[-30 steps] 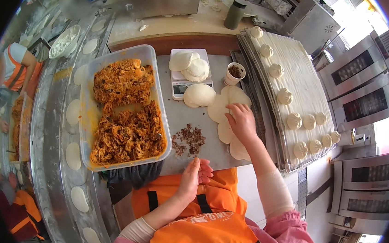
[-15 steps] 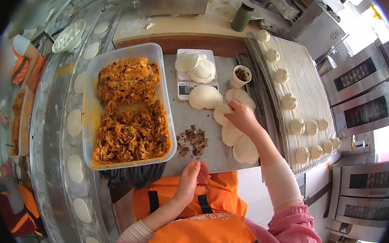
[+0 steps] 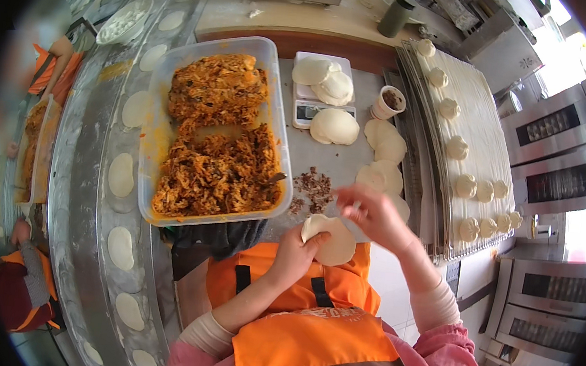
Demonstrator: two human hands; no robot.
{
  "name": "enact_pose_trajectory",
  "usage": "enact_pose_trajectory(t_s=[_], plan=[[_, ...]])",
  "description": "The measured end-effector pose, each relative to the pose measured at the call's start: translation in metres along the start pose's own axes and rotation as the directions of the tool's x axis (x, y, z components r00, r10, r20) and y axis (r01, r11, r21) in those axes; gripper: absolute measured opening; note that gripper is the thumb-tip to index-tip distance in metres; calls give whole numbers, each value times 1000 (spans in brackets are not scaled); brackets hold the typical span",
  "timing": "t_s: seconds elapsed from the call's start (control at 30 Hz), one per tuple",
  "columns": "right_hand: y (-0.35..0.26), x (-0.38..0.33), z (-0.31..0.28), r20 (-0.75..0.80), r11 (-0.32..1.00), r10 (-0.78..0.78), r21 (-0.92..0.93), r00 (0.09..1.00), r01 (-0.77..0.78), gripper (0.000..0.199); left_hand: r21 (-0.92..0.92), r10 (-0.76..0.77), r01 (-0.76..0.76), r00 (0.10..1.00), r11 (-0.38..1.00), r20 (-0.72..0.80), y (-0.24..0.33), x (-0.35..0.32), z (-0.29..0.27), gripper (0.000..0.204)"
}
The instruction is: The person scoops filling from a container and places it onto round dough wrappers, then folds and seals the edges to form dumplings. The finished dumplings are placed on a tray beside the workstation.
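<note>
In the head view, a round dough wrapper (image 3: 333,240) is cradled in the cupped left hand (image 3: 294,253) just in front of the clear plastic tub (image 3: 275,115), and its edge is pinched by the right hand (image 3: 372,216). It is judged soft, light and easily torn, best supported from beneath. The tub is filled with shredded orange-brown filling (image 3: 217,138); a small paper cup (image 3: 388,103) of dark filling stands to the tub's right.

dough round (image 3: 335,241): pale cream | filling (image 3: 220,142): orange-brown | tub (image 3: 279,115): clear | apron (image 3: 314,338): orange
</note>
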State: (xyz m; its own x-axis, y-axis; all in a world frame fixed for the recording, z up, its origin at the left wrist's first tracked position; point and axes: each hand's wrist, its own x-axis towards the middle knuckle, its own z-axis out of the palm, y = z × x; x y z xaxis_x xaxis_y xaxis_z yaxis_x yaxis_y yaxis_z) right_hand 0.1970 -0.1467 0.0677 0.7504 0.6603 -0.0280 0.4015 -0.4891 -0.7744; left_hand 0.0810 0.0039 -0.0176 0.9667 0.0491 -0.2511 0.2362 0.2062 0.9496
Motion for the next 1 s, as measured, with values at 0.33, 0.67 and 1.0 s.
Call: enact_pose_trajectory(t_s=[0.33,0.67,1.0], plan=[[-18,3,61,-32,999,-21,44,999,23,16,-100,-130,131,991,986,16,2,-47,-45,22],[-53,91,62,-13,810,-537,-286,844,511,15,-759,-189,281,960,587,209,3,-72,-71,38],[-42,61,47,-86,876,-476,-136,875,463,20,-746,-273,205,961,634,32,10,-75,-77,44]])
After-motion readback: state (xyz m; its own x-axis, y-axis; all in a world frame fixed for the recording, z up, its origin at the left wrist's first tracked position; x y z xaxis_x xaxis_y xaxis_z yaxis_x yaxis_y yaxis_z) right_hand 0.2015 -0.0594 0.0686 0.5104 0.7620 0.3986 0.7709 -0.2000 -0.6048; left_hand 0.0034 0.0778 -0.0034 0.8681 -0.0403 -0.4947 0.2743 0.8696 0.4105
